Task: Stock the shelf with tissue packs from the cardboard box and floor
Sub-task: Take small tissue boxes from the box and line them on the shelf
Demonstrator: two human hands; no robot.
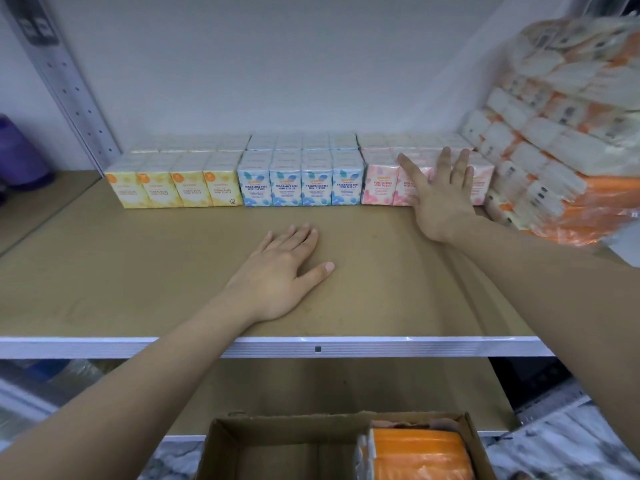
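Observation:
A row of mini tissue packs stands at the back of the brown shelf [138, 271]: yellow packs [173, 188] on the left, blue packs [301, 187] in the middle, pink packs [379, 188] on the right. My right hand [440, 195] lies flat with fingers spread against the front of the pink packs. My left hand [284, 271] rests palm down on the bare shelf board, holding nothing. Below, the cardboard box [277, 445] stands with an orange tissue pack [419, 455] in its right half.
A tall stack of large orange-and-white tissue bundles [561, 150] fills the shelf's right end. A purple container [17, 150] sits beyond the perforated upright [69, 84] at left. The white shelf edge [311, 348] runs across; a lower shelf lies beneath.

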